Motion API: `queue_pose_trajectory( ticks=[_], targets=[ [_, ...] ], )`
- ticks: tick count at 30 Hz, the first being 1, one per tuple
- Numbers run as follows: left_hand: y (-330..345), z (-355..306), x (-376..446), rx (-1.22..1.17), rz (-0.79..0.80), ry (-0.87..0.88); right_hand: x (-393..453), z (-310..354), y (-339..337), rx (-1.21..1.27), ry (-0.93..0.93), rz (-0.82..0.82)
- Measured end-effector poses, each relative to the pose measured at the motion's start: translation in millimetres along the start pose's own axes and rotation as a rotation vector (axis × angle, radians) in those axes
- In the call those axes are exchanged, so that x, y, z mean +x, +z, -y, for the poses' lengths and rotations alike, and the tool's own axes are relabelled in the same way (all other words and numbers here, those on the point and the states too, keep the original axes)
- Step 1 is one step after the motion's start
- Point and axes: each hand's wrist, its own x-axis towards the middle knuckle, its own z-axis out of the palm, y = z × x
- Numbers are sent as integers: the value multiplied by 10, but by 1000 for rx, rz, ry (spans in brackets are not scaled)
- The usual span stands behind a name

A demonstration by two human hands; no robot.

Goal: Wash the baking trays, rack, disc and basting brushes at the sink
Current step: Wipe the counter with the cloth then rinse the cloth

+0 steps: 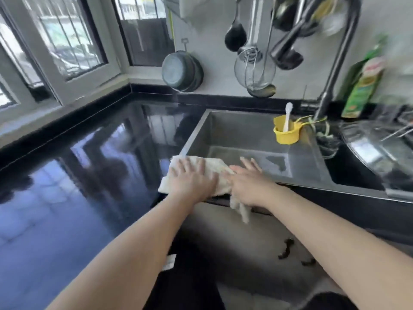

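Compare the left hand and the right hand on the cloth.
The left hand lies flat on the cloth where it rests on the black counter; the right hand presses the part at the sink edge, its fingertips reaching over the basin. The left fingers lie close together; the right ones spread wider. Both are open, palms down, pressing the same cloth.

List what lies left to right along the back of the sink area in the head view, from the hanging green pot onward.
Green pot → wire strainer → white brush in the yellow caddy → faucet → green bottle.
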Motion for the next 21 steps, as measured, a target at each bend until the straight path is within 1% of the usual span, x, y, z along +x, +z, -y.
queue_pose_trajectory(
  ticks=[2, 5, 6, 8, 11, 13, 16, 18, 19, 20, 21],
  targets=[
    [172, -662, -128, -21, 27, 94, -471, -504, 23, -16, 165, 23],
    [289, -1667, -524, -88, 136, 205, -1134, -1092, 139, -88, 368, 18],
    [310, -1889, -636, -98, 155, 231, -1299, -1220, 215, -76, 410, 3],
    [346, -2062, -708, -85, 149, 268, -1491, -1390, 418, 55, 451, -23],
    [398, -1830, -610, -21, 50, 323, -1435, -1446, 563, 194, 400, -62],
    [386, -1530, -459, 17, -9, 319, -1228, -1342, 535, 245, 313, -128],
    [264, -956, -154, 40, -4, 229, -802, -1051, 403, 340, 142, -247],
    [152, -641, 66, 81, 7, 215, -466, -903, 290, 335, 39, -252],
    [68, -563, 150, 43, 14, 262, -289, -844, 187, 370, 28, -261],
    [-38, -537, 208, -49, 32, 360, -131, -790, 40, 470, 39, -286],
    [-172, -553, 243, -280, 91, 438, 23, -758, -126, 621, 50, -351]
  ],
)
